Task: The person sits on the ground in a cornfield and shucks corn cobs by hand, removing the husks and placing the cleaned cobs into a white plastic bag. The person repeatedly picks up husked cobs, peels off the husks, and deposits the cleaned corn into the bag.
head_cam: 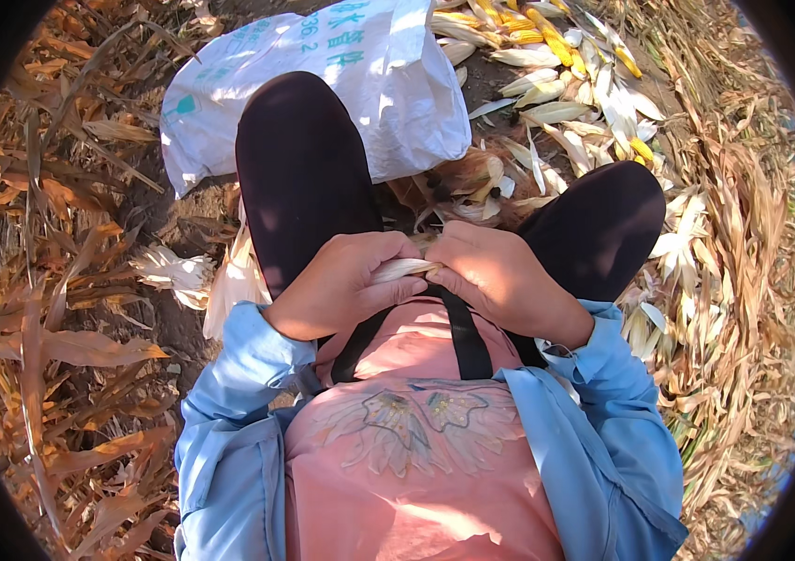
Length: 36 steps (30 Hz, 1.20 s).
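Note:
Between my knees, a pale ear of corn in its husk point(401, 269) lies in my left hand point(355, 280), the thumb along its near side. My right hand point(485, 277) meets it at the tip, with thumb and fingers pinching the husk's end. Both hands touch or nearly touch each other above my lap. The fingers curl out of sight, so the far side of the ear is hidden. No yellow kernels show on it.
A white woven sack point(411, 105) lies beyond my left knee. Husked and unhusked corn ears point(548, 42) are heaped at the upper right. Loose husks point(176, 273) lie on the soil by my left leg. Dry corn stalks point(741, 231) cover the ground on both sides.

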{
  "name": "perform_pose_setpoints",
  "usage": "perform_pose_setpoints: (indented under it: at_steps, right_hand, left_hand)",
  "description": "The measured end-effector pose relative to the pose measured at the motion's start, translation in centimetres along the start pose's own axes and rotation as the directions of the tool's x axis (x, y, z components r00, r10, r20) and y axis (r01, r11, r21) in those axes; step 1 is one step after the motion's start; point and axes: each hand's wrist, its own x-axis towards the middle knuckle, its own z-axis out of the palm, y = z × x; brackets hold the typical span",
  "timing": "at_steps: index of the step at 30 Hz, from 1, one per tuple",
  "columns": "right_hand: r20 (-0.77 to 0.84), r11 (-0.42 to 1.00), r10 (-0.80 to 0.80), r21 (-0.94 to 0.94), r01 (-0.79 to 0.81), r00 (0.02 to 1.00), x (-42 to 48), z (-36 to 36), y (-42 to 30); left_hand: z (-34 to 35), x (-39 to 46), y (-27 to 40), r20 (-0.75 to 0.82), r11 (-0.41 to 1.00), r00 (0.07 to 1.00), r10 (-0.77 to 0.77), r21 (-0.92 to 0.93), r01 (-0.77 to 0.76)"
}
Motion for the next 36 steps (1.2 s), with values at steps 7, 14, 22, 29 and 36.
perform_pose_setpoints:
  at_steps: [7, 14, 22, 29, 36]
  right_hand:
    - [0.071, 0.995, -0.082, -0.051, 0.086, 0.994, 0.1, -0.2, -1.6]
    - [0.162, 0.99, -0.126, 0.079, 0.114, 0.979, 0.7, -0.3, -3.9]
    - [0.333, 0.991, -0.12, 0.098, 0.092, 0.935, 2.5, 0.0, -4.6]
    - [0.225, 1.0, -0.004, 0.005, 0.003, 0.974, 5.8, -2.3, -3.9]
    - [-0.191, 0.983, 0.136, -0.097, -0.156, 0.972, 15.5, -4.9, 0.7]
  left_hand:
    - [-0.4, -2.7, -0.2, 0.058, 0.936, 0.998, -0.006, -0.351, 0.026]
    - [1.5, -5.7, -0.6, -0.096, 0.914, 0.991, 0.09, -0.387, -0.121]
    - [1.7, -8.4, -1.8, -0.136, 0.897, 0.988, 0.07, -0.426, -0.122]
    - [-0.9, -11.1, -5.1, -0.46, 0.947, 0.855, 0.238, -0.085, -0.309]
    - [-3.9, -12.5, -17.6, -0.797, 0.89, 0.396, -0.455, -0.416, 0.186]
